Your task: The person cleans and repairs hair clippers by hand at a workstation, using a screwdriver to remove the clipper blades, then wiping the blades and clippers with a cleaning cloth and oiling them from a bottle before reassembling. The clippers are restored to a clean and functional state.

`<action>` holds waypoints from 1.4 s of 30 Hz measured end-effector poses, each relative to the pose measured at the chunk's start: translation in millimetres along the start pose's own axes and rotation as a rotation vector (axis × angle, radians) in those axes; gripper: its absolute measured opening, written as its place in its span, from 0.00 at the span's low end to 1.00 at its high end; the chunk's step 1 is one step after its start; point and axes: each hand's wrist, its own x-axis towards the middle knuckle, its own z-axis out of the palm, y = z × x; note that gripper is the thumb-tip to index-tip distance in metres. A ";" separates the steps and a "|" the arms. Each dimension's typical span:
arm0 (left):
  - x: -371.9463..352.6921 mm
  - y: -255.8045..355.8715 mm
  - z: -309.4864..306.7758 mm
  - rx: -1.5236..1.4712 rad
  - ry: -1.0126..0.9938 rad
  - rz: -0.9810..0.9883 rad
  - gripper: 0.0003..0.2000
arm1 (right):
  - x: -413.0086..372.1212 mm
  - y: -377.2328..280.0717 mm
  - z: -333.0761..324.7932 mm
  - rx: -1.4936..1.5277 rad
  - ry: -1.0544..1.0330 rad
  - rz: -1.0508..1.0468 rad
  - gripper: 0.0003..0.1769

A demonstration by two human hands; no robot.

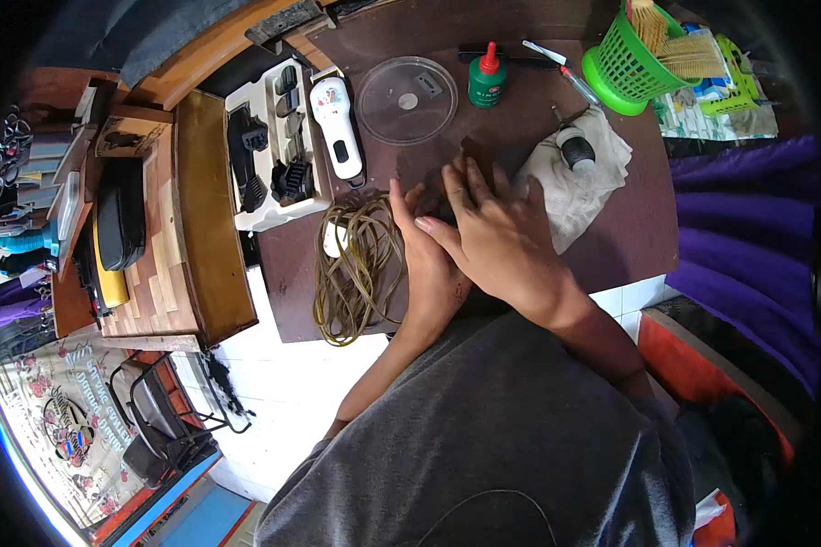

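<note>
My left hand [429,264] is upright over the front of the brown table, fingers stretched out, beside a coiled brown cord [360,273]. Across it lies my right hand [502,237], fingers spread, its thumb touching the left hand. The left palm is partly covered, and I see nothing held in either hand. Beyond the cord lies a white hair clipper [337,128]. A clear round lid [374,102] with a coin and a small metal piece on it is farther back. To the right, a black-and-grey cylindrical part [575,146] rests on a crumpled white cloth [556,210].
A white tray [269,205] of black clipper guards is at the left. A green oil bottle [488,80] with a red cap and a screwdriver [576,84] stand and lie behind. A green basket [631,68] holds brushes. Purple cloth [748,210] hangs at right; a wooden cabinet [214,228] borders the left.
</note>
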 end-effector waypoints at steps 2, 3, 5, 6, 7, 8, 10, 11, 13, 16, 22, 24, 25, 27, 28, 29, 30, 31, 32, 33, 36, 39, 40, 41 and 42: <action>1.0 5.8 -0.6 -0.083 -0.030 -0.090 0.48 | 1.2 3.6 5.1 0.000 0.031 -0.028 0.37; 1.2 4.2 0.5 -0.085 -0.031 -0.092 0.48 | 2.5 6.9 8.9 -0.002 0.063 -0.056 0.38; 1.7 -5.0 2.3 0.143 -0.002 0.127 0.43 | 13.7 17.8 21.7 0.061 0.051 -0.071 0.38; 2.1 -9.3 0.8 0.188 -0.050 0.097 0.38 | 16.1 21.7 24.4 0.128 0.040 -0.086 0.39; 0.4 -9.2 0.7 0.182 -0.040 0.090 0.38 | 13.6 22.3 21.6 0.123 0.033 -0.096 0.39; 1.8 -6.8 -0.1 0.099 -0.041 0.071 0.37 | 11.1 21.9 16.9 0.183 0.028 -0.092 0.38; 5.0 -9.2 1.6 -0.041 0.004 0.127 0.34 | -1.7 18.0 7.3 0.228 0.004 -0.109 0.37; 5.1 -9.9 1.2 -0.046 0.030 0.115 0.34 | -8.6 15.1 3.2 0.226 -0.010 -0.134 0.37; 5.1 -7.7 -1.4 0.037 -0.004 0.142 0.32 | -15.4 17.6 -4.0 0.214 -0.036 -0.185 0.36; 2.1 -8.0 0.5 0.106 0.056 0.208 0.30 | -6.8 27.9 3.2 0.273 -0.039 -0.239 0.34; 2.4 3.6 2.1 0.106 0.113 0.123 0.28 | 15.3 41.3 30.1 0.314 0.009 -0.296 0.33; 2.8 4.1 2.3 0.092 0.106 0.039 0.28 | 9.2 44.4 26.7 0.331 0.037 -0.325 0.33; 2.6 4.6 1.8 0.091 0.120 0.039 0.28 | 4.7 45.4 24.9 0.352 0.077 -0.331 0.33; 0.9 9.5 -0.9 0.092 0.076 0.039 0.29 | -8.2 50.6 25.0 0.382 0.076 -0.339 0.34; 0.3 7.5 -0.7 0.094 0.083 0.035 0.29 | -15.0 51.3 23.4 0.382 0.078 -0.329 0.34; -0.1 3.7 0.6 0.117 0.085 0.082 0.30 | -18.6 52.1 22.0 0.381 0.081 -0.314 0.34; 0.0 1.1 1.4 0.138 0.084 0.130 0.31 | -18.9 53.3 19.7 0.367 0.067 -0.314 0.33; 0.3 0.3 1.5 0.136 0.081 0.131 0.31 | -16.4 54.8 18.3 0.365 0.067 -0.311 0.33; 1.2 -0.3 1.4 0.125 0.075 0.142 0.32 | -10.4 56.4 18.1 0.386 0.051 -0.316 0.32; 2.3 -0.9 1.2 0.115 0.072 0.153 0.33 | -4.1 57.2 19.1 0.409 0.035 -0.322 0.32; 2.8 0.4 2.1 0.119 0.055 0.091 0.34 | 15.0 60.1 27.8 0.519 0.005 -0.265 0.26; 3.5 2.9 8.0 0.145 0.077 0.036 0.35 | 15.8 62.0 27.9 0.509 0.053 -0.313 0.25; 4.7 4.3 8.5 0.199 0.072 0.054 0.35 | 9.5 64.4 26.6 0.520 0.034 -0.288 0.27; 5.3 5.7 8.7 0.198 0.075 0.053 0.35 | 2.6 67.0 24.0 0.532 0.013 -0.262 0.29; 5.6 7.0 8.4 0.218 0.068 0.063 0.35 | -3.9 69.0 19.5 0.533 0.013 -0.264 0.29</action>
